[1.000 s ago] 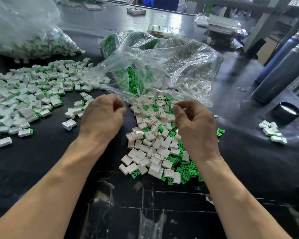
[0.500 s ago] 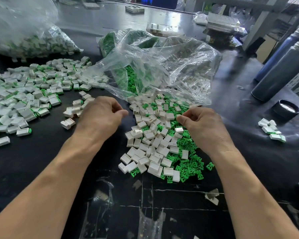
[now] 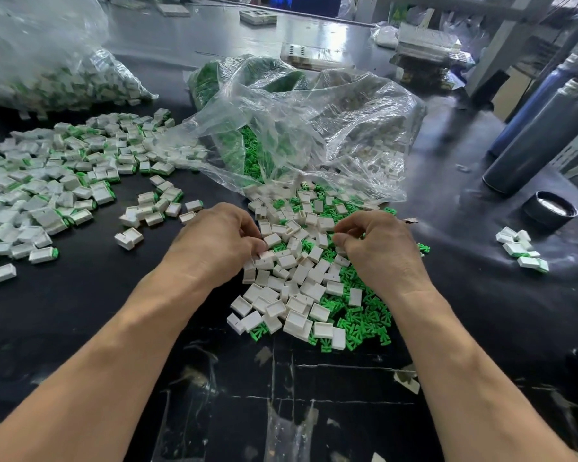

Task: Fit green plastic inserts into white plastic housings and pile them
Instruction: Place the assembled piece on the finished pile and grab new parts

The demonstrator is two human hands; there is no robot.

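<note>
1. Left hand point(image 3: 219, 243): lying palm down at the left edge of the loose heap, fingers curled under, fingertips touching white housings point(image 3: 297, 281). Whether it is pinching one cannot be told; the fingertips are hidden beneath the hand.
2. Right hand point(image 3: 379, 250): lying palm down on the right side of the same heap, fingers curled inward. What, if anything, it is holding cannot be told.
3. White housings: lying loose in a heap between and in front of both hands, spilling from the mouth of the clear bag point(image 3: 314, 128).
4. Green inserts point(image 3: 364, 315): lying mixed under and beside the housings, showing thickest at the heap's near right edge; more are sitting inside the bag.
5. Finished pile point(image 3: 47, 181): white pieces with green ends, spreading over the table's left side, well apart from the loose heap.
6. Second bag point(image 3: 47, 61): sitting far left, holding more white-and-green pieces.
7. Small cluster point(image 3: 521, 248): a few white-and-green pieces lying at the right, near a black lid point(image 3: 549, 208).
8. Dark flasks point(image 3: 541, 138): two standing at the far right.
9. Black table point(image 3: 80, 311): carrying all items above.
</note>
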